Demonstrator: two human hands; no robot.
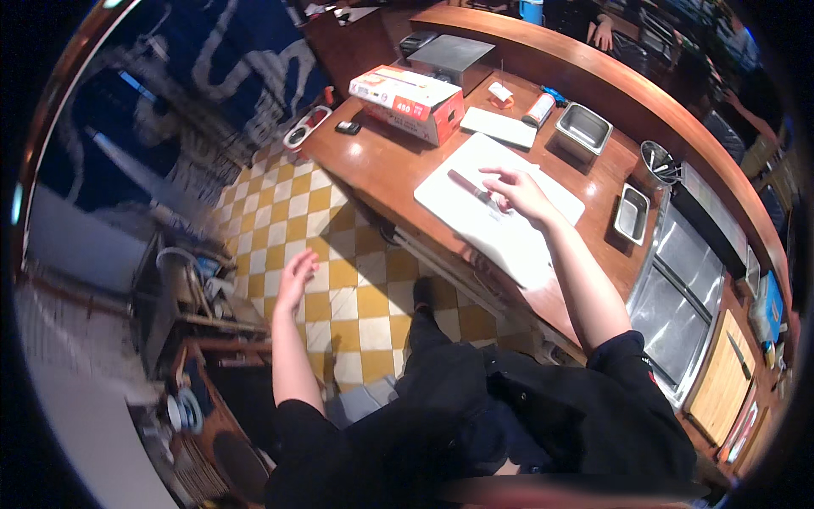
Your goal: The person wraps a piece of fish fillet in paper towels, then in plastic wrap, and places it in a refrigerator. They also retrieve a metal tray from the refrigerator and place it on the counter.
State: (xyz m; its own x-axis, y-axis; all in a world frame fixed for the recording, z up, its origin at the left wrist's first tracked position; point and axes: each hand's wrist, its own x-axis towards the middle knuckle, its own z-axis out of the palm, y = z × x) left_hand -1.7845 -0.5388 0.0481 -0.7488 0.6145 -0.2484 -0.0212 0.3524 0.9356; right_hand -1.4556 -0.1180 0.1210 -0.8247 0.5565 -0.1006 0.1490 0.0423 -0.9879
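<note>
Over the white cutting board [462, 222] on the wooden counter, my right hand [521, 193] is held with its index finger stretched out and the other fingers loosely bent. Just beneath it lies a knife [465, 181], its dark handle pointing to the far left; the hand partly covers its blade. Whether the fingertips touch the knife I cannot tell. My left hand [297, 273] hangs away from the counter above the tiled floor, fingers loosely apart and nothing in them.
Behind the board stand a red and white cardboard box [411, 106], a white tray-like slab [498, 127] and a metal container [583, 130]. A smaller metal pan [632, 214] sits to the right. Farther right, a knife lies on a wooden board [722, 377]. Another person's hand [603, 36] shows beyond the ledge.
</note>
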